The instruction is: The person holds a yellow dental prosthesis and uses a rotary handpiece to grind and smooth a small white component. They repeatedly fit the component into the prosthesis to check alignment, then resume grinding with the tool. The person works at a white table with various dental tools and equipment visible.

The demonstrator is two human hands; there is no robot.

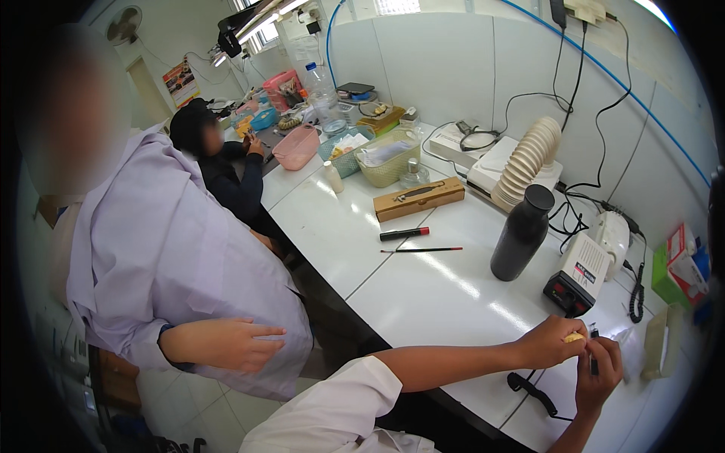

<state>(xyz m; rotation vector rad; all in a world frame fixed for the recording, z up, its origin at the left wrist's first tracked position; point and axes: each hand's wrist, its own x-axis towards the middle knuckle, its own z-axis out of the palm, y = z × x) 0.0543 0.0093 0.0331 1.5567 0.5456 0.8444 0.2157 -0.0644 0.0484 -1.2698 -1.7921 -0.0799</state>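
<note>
My left hand (551,342) is closed around a small yellow piece (575,337), of which only a part shows between the fingertips. Right beside it, my right hand (599,372) grips a slim dark handpiece-like tool (594,352), its tip up against the fingers of the left. Both hands meet above the right end of the white table (468,302). A black coiled cord (535,392) lies below my left wrist. Just beyond the hands stands a small white and black control box (578,275).
A dark bottle (521,234) stands upright near the box, before a white machine with a ribbed hose (529,162). Further left lie a thin brush (421,250), a black marker (404,234) and a cardboard box (419,199). A person in a pale coat (181,241) stands close at left.
</note>
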